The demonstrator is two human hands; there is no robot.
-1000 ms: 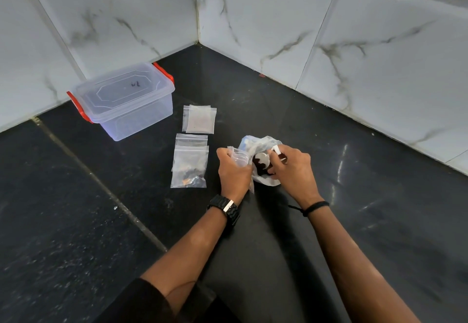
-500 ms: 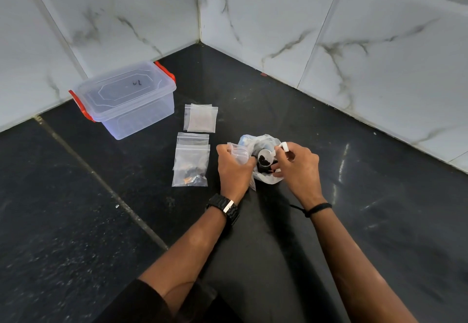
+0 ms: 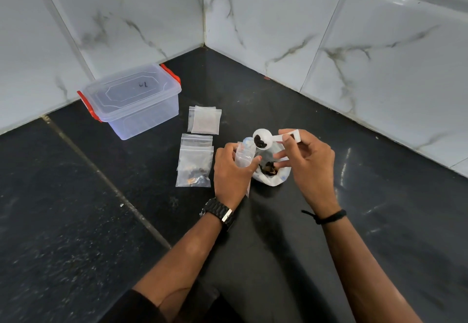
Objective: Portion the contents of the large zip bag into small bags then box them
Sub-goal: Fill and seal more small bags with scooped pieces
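scoop (image 3: 262,141) loaded, right hand (image 3: 310,165) pinching.

This looks like a tiled corner in a home, perhaps a kitchen counter or floor: glossy white marble-veined wall tiles (image 3: 278,31) fill the upper frame and meet a polished black stone surface (image 3: 76,221) spreading below.

Landmark: large zip bag (image 3: 272,179), on the floor (image 3: 76,221). Scoop (image 3: 263,141) above it. Filled small bags (image 3: 194,168) to its left. Empty small bags (image 3: 204,123) left and behind. Lidded box (image 3: 131,99) farther left and behind, near the wall (image 3: 126,18).
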